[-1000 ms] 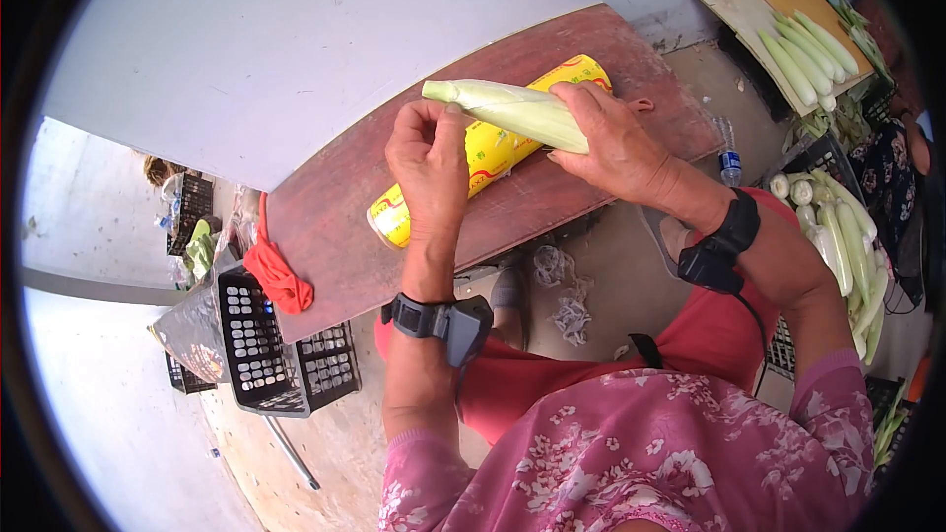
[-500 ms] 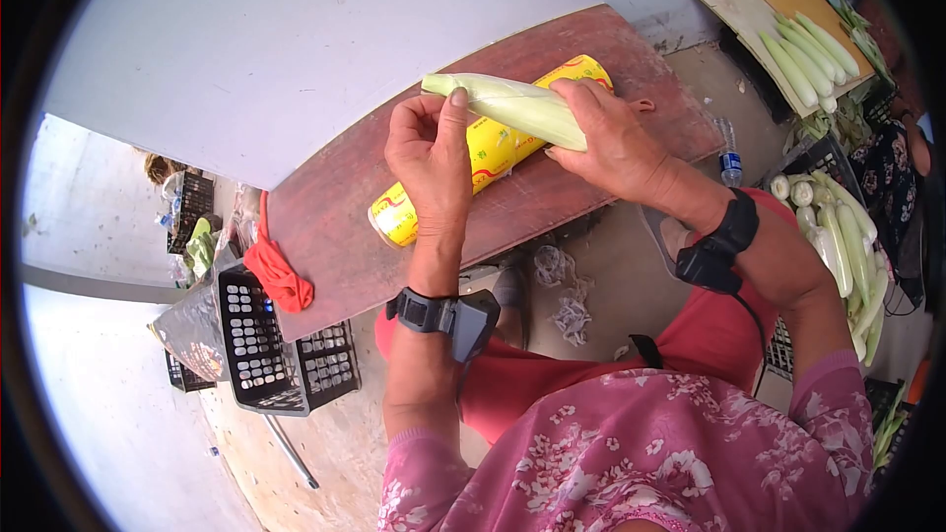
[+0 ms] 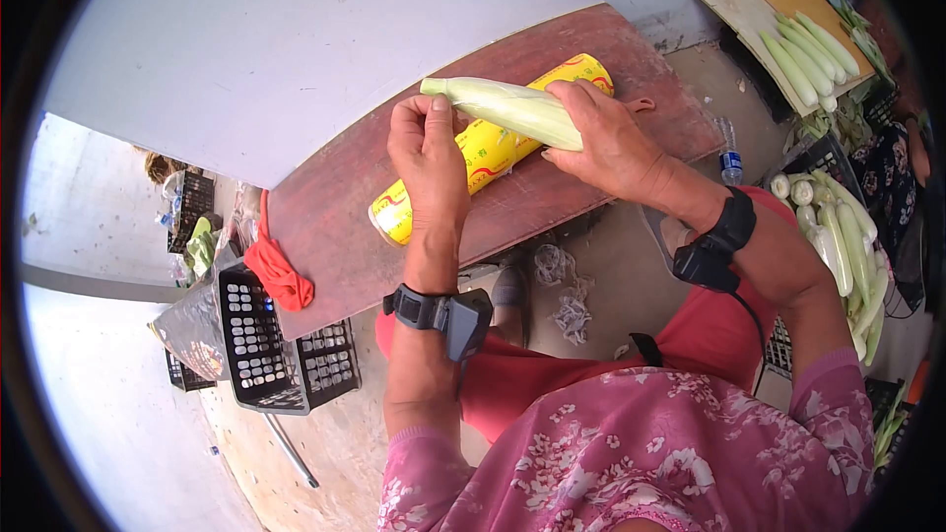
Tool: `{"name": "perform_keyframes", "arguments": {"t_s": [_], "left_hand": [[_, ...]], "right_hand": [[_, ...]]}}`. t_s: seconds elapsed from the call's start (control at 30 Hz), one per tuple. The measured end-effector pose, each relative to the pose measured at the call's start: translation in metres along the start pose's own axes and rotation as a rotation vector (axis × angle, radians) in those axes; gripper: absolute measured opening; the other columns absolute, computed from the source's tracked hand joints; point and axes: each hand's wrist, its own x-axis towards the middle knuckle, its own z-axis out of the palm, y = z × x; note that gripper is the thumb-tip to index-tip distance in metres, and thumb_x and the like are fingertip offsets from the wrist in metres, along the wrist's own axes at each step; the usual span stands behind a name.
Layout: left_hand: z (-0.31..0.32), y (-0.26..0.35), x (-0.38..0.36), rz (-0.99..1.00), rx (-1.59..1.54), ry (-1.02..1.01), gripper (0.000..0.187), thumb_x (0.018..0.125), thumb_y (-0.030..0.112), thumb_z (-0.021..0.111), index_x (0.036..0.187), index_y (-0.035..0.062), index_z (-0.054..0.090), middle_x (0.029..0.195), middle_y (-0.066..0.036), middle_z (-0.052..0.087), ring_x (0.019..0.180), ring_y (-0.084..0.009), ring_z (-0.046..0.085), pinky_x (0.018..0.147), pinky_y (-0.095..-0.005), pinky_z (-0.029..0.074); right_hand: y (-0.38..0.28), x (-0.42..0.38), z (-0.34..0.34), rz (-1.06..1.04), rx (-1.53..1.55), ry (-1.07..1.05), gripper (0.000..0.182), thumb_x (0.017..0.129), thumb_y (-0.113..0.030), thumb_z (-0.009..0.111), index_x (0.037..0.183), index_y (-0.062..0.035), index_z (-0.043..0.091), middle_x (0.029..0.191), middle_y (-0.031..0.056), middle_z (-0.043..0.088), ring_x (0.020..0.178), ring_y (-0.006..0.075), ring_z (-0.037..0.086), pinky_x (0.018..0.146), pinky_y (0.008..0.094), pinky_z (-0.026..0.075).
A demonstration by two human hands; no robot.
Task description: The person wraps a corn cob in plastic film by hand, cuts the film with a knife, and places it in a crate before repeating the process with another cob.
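A pale green ear of corn in its husk point(image 3: 512, 110) is held above the table, its narrow stem end pointing left. My right hand point(image 3: 609, 138) is wrapped round its wide right end. At the stem end, the thumb and fingers of my left hand point(image 3: 430, 146) pinch the corn. Beneath both hands lies a yellow roll of plastic film point(image 3: 490, 151), set diagonally on the reddish wooden table point(image 3: 365, 187).
A red cloth point(image 3: 279, 271) hangs at the table's left end, above a black crate point(image 3: 258, 335). To the right are more ears in a crate point(image 3: 847, 236), several on a board point(image 3: 808, 54), a water bottle point(image 3: 730, 160) and part of another person point(image 3: 882, 172).
The stem end of the corn has dipped slightly, and my left thumb has shifted left along it. My right hand keeps its hold.
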Motion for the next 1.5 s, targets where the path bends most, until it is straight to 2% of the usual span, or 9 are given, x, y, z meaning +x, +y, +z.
{"name": "perform_keyframes", "arguments": {"t_s": [0.07,0.17,0.27,0.37,0.57,0.97,1.07,1.37,1.5], "left_hand": [[-0.002,0.0,0.002,-0.136,-0.168,-0.002,0.014,0.097,0.012,0.055,0.086,0.0021,0.053,0.078,-0.003,0.058,0.072,-0.0075,0.052,0.066,-0.0241,0.045],[-0.001,-0.002,0.001,-0.089,-0.018,0.02,0.014,0.097,0.012,0.056,0.086,0.0022,0.053,0.077,-0.002,0.059,0.071,-0.0081,0.053,0.066,-0.0241,0.045],[0.002,-0.001,-0.002,0.135,0.222,0.01,0.014,0.097,0.011,0.056,0.086,0.0016,0.053,0.076,-0.003,0.059,0.07,-0.0086,0.054,0.065,-0.0245,0.046],[0.002,-0.003,-0.001,0.068,0.095,0.027,0.013,0.096,0.009,0.056,0.086,0.0004,0.053,0.075,-0.004,0.06,0.068,-0.0089,0.056,0.064,-0.0247,0.047],[0.004,0.005,-0.004,0.25,0.322,0.05,0.012,0.094,0.006,0.058,0.085,0.0008,0.052,0.074,-0.006,0.062,0.068,-0.0101,0.058,0.067,-0.0242,0.05],[-0.002,0.013,0.006,-0.232,-0.335,0.1,0.012,0.088,-0.002,0.061,0.089,0.0031,0.051,0.073,-0.005,0.06,0.062,-0.0116,0.059,0.056,-0.0228,0.046],[-0.011,0.008,0.009,-0.226,-0.233,0.051,0.011,0.09,-0.002,0.062,0.09,0.0046,0.052,0.077,-0.006,0.059,0.064,-0.0133,0.057,0.061,-0.027,0.051],[-0.011,0.004,0.012,0.058,0.143,0.008,0.009,0.09,-0.001,0.06,0.088,0.0019,0.051,0.075,-0.003,0.057,0.062,-0.0082,0.054,0.058,-0.0248,0.047],[-0.01,-0.007,0.01,0.352,0.529,0.109,0.008,0.09,-0.001,0.06,0.09,0.0015,0.052,0.073,-0.005,0.057,0.063,-0.0129,0.056,0.06,-0.0279,0.048]], "right_hand": [[-0.001,0.0,-0.001,0.03,0.011,-0.036,0.056,0.072,-0.009,0.073,0.12,-0.0008,0.045,0.106,0.0199,0.057,0.099,0.0389,0.059,0.084,0.0442,0.049],[0.0,-0.001,0.001,0.024,0.013,-0.018,0.054,0.072,-0.01,0.072,0.117,-0.0018,0.045,0.105,0.0194,0.058,0.099,0.0392,0.059,0.083,0.0449,0.049],[0.002,0.001,0.002,0.009,0.013,0.011,0.051,0.072,-0.011,0.072,0.115,-0.0027,0.046,0.103,0.0189,0.058,0.098,0.0395,0.059,0.081,0.0455,0.05],[0.003,0.0,0.002,0.005,0.009,0.026,0.049,0.072,-0.011,0.071,0.114,-0.0028,0.046,0.103,0.0188,0.058,0.098,0.0395,0.059,0.082,0.0456,0.05],[0.0,-0.001,-0.002,0.063,-0.007,-0.059,0.056,0.073,-0.008,0.071,0.121,0.0,0.045,0.111,0.0216,0.057,0.103,0.0395,0.058,0.087,0.0435,0.048],[-0.003,-0.002,-0.001,0.053,-0.037,-0.079,0.057,0.072,-0.01,0.072,0.122,-0.0003,0.045,0.109,0.0209,0.057,0.1,0.0398,0.058,0.085,0.045,0.048],[-0.003,-0.001,-0.001,0.063,-0.038,-0.087,0.057,0.073,-0.01,0.072,0.122,-0.0003,0.045,0.109,0.0209,0.057,0.101,0.0397,0.058,0.085,0.0449,0.048],[-0.009,-0.002,-0.001,0.087,-0.063,-0.125,0.058,0.073,-0.013,0.074,0.122,0.0006,0.045,0.109,0.0209,0.057,0.101,0.0391,0.058,0.085,0.0444,0.048],[-0.015,-0.002,-0.005,0.082,-0.043,-0.14,0.058,0.074,-0.013,0.074,0.122,0.0012,0.045,0.109,0.0212,0.057,0.1,0.0391,0.058,0.085,0.0441,0.048]]}}
